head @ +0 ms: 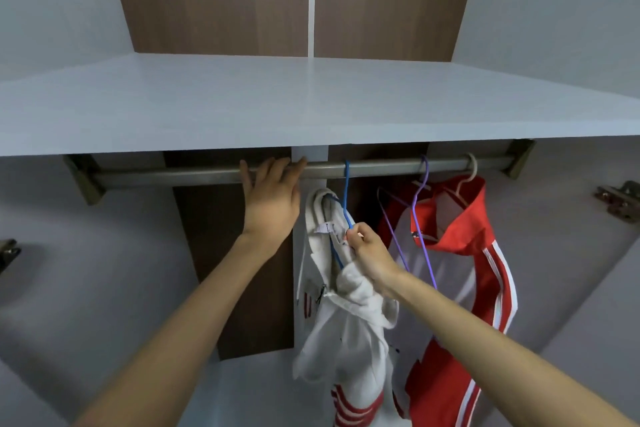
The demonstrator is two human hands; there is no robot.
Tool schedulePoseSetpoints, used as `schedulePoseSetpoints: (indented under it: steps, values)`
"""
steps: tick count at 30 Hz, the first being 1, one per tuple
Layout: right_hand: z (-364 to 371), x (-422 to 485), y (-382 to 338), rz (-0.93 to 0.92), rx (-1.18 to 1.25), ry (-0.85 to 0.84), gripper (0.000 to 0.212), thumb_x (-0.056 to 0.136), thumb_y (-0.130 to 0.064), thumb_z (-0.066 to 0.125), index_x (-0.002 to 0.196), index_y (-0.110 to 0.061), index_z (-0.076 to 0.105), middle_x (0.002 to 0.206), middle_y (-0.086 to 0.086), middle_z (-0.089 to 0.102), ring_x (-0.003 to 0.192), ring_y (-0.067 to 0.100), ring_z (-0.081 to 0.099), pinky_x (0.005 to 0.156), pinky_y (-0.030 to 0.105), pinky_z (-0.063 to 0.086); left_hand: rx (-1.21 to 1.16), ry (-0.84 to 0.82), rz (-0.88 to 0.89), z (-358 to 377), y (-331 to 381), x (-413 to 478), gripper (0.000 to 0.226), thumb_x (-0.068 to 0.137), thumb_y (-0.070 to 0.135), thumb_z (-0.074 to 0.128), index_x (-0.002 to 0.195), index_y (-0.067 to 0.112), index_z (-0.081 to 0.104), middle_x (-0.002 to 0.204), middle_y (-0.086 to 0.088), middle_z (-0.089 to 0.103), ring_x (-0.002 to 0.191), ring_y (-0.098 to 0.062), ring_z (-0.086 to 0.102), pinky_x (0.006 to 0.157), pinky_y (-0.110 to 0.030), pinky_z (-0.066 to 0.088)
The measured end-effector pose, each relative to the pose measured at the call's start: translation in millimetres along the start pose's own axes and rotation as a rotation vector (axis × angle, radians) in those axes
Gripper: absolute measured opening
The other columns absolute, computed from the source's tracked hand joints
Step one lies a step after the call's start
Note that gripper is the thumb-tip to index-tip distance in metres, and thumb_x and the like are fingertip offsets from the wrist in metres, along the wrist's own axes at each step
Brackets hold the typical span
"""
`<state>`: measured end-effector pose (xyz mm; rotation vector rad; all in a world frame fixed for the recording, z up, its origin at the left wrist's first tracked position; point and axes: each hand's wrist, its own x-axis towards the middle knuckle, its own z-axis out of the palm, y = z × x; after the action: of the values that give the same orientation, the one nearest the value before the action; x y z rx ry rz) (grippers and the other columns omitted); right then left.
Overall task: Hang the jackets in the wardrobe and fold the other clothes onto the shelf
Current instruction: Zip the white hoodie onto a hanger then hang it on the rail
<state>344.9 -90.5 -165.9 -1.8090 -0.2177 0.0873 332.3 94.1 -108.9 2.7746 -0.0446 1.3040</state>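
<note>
- A metal hinge (8,253) was fixed to the wardrobe's left side wall, near the edge of the view.
- A bracket (83,180) carried the left end of the hanging rail (173,177), which ran horizontally just under the pale shelf (311,104).
- The left hand (272,201) was raised to the rail with its fingers straight and spread. The fingertips lay against the rail's front face and the hand held nothing.
- The blue hanger (347,191) had its hook over the rail, just right of the left hand.
- The white jacket (346,322), trimmed with red stripes, hung on the blue hanger below the rail. Its collar was bunched around the hanger's neck.
- The right hand (370,253) had its fingers curled round the lower neck of the blue hanger, together with a fold of the white jacket's fabric.
- The purple hanger (424,218) was hooked on the rail further right. It appeared to carry no garment, though it overlapped the jacket behind it and this could not be confirmed.
- The red jacket (460,253), with white side stripes, hung from a white hanger (469,177) near the rail's right end.
- A second bracket (517,158) supported that end of the rail.
- A second hinge (620,199) was mounted on the right side wall.
</note>
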Motion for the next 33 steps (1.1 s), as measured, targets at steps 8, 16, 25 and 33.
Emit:
schedulePoseSetpoints:
  steps: [8,16,25,33]
  values:
    - [-52,-10,-1,-0.29,-0.8,0.305,0.023,0.091,-0.021,0.059,0.114,-0.016,0.061,0.114,0.003,0.061,0.106,0.029,0.05,0.087,0.04,0.042,-0.012,0.035,-0.017,3,7,-3,0.048,0.085,0.007,0.063,0.133,0.013,0.058,0.124,-0.016,0.061,0.124,-0.037,0.051,0.11,-0.066,0.024]
    - [-93,3,19,0.1,-0.591,0.286,0.054,0.093,-0.007,0.052,0.14,-0.001,0.025,0.121,0.028,0.056,0.105,0.042,0.057,0.09,0.047,0.044,-0.021,-0.051,-0.046,1,16,-7,0.059,0.086,0.006,0.059,0.142,0.02,0.048,0.137,-0.022,0.05,0.136,-0.043,0.037,0.115,-0.061,0.017]
    - [-89,4,6,-0.121,-0.513,0.435,0.027,0.102,-0.013,0.041,0.123,-0.002,0.054,0.091,0.02,0.068,0.085,0.038,0.063,0.071,0.036,0.044,0.003,-0.159,-0.034,-5,15,-8,0.069,0.088,0.007,0.055,0.15,0.025,0.03,0.151,-0.02,0.033,0.145,-0.04,0.018,0.119,-0.056,0.006]
    - [-113,-35,-17,-0.109,-0.464,0.407,0.024,0.102,-0.012,0.041,0.121,-0.007,0.056,0.08,0.003,0.066,0.072,0.016,0.068,0.071,0.023,0.054,-0.035,-0.295,-0.046,-24,52,-17,0.063,0.097,0.027,0.044,0.153,0.031,0.016,0.159,-0.001,0.018,0.148,-0.025,0.009,0.118,-0.057,0.003]
